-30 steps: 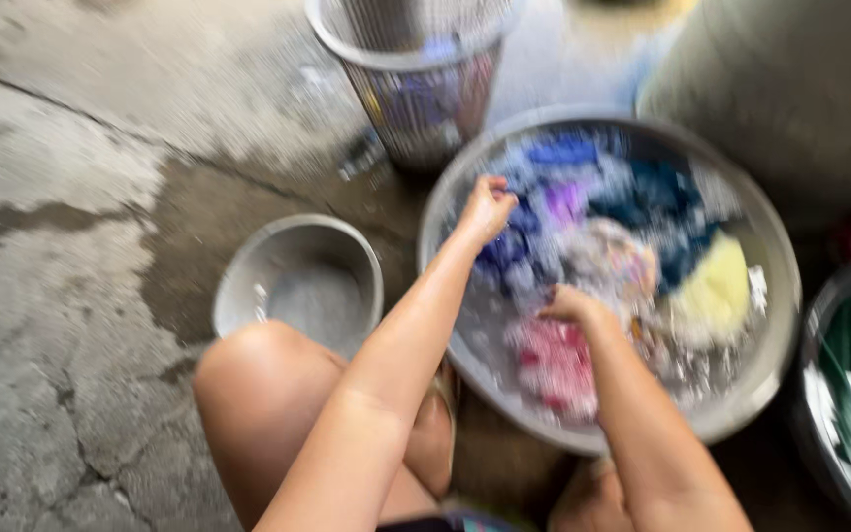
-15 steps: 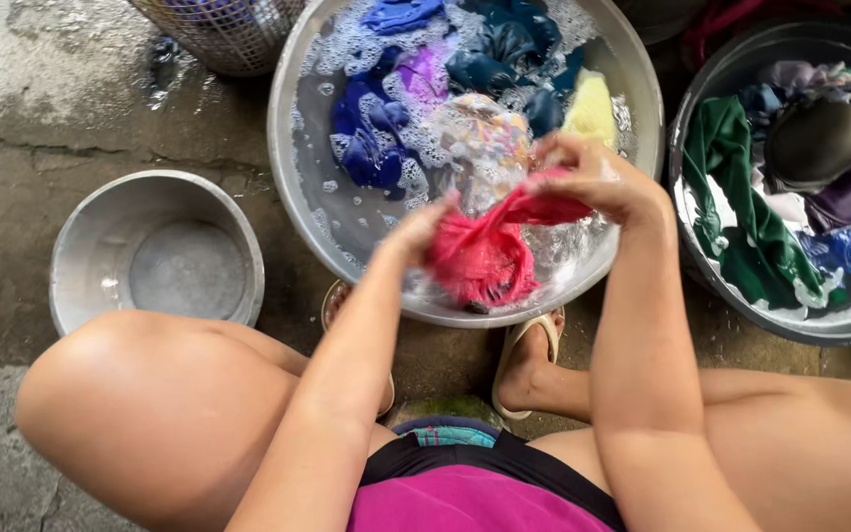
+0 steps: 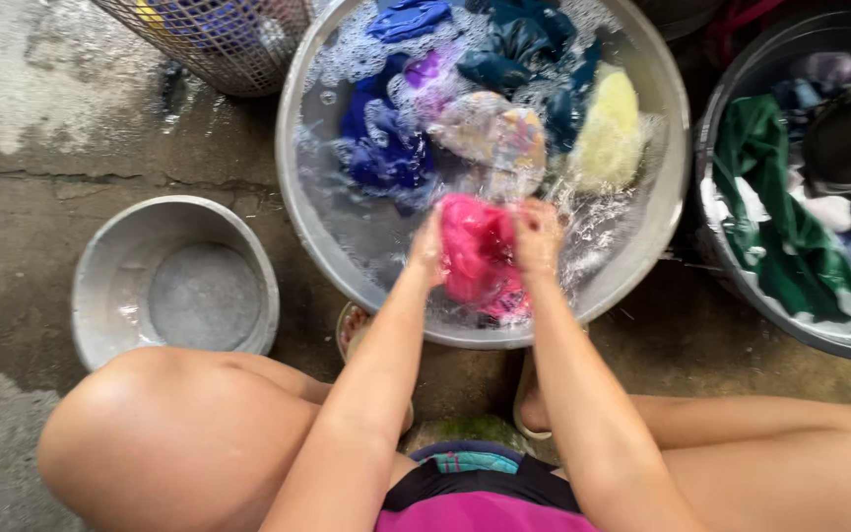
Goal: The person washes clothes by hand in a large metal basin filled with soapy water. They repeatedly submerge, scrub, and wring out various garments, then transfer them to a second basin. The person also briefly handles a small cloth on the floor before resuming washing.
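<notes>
- Half a second ago I held the pink cloth [image 3: 478,258] bunched up above the water; now I have pushed it down at the near edge of the big metal basin [image 3: 664,212], so it sits half in the suds and I am into the scrubbing part of the wash.
- My left hand [image 3: 429,246] is closed around the cloth's left side, fingers curled tight into the wet fabric.
- My right hand [image 3: 536,236] is clamped shut on the right side, knuckles up, the two fists near each other with the cloth pressed between them.
- The cloth is soft, soaked and crumpled, a bright pink lump with folds.
- The basin is round, dull grey metal, full of cloudy water and foam, with blue clothes [image 3: 383,148], a pale yellow piece [image 3: 611,123] and a light patterned one [image 3: 490,133] floating farther in.
- A small empty metal bowl [image 3: 115,286] stands on the wet, cracked concrete by my left knee.
- A wire mesh basket [image 3: 219,44] stands beyond it.
- On my right a dark tub [image 3: 741,296] holds a green garment [image 3: 780,227] and other wet laundry.
</notes>
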